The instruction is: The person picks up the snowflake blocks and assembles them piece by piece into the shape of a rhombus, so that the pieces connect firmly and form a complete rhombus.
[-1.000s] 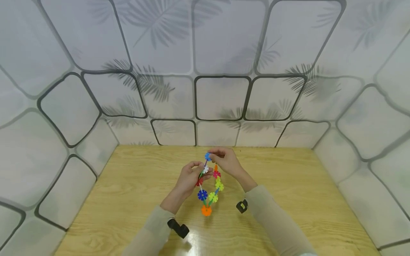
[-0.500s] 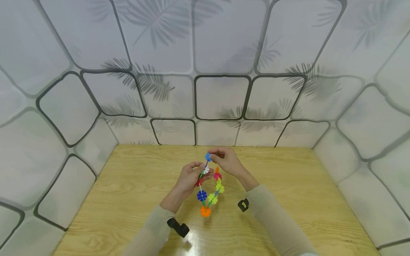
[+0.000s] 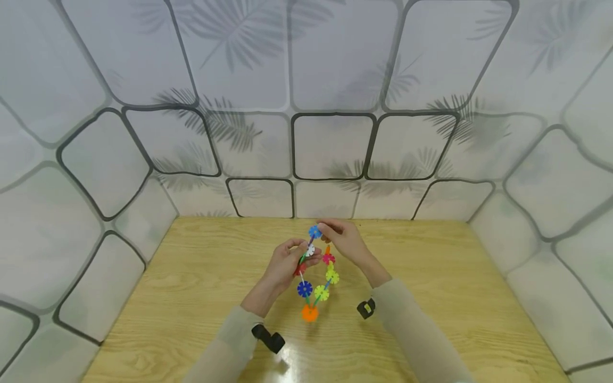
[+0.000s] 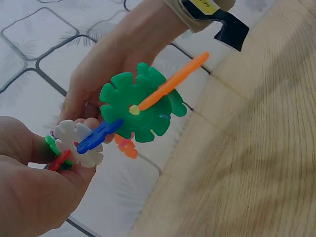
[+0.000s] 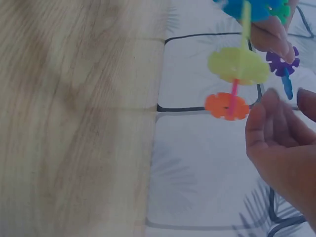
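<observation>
A looped chain of notched interlocking plastic discs [image 3: 304, 289] hangs over the table, its orange disc [image 3: 309, 313] lowest. My left hand [image 3: 282, 266] pinches the chain near a white disc [image 4: 66, 132], with thumb and fingers closed on it. Above that, a light blue disc [image 3: 315, 232] tops a purple piece. My right hand [image 3: 349, 242] is beside this disc, its thumb by the edge. In the right wrist view, the thumb and fingers of that hand stand apart around the thin blue piece [image 5: 288, 85]. The chain's other end, an orange piece [image 3: 328, 249], hangs below the right hand.
A wooden table [image 3: 191, 298] lies under the hands. Pale panels [image 3: 332, 146] with dark outlines and leaf prints rise at the back and both sides. Black wrist cameras [image 3: 268, 338] sit on both sleeves.
My right hand has shifted slightly right and its fingers have loosened from the light blue disc, which now shows whole. The chain has swayed a little to the right; the left hand keeps its hold.
</observation>
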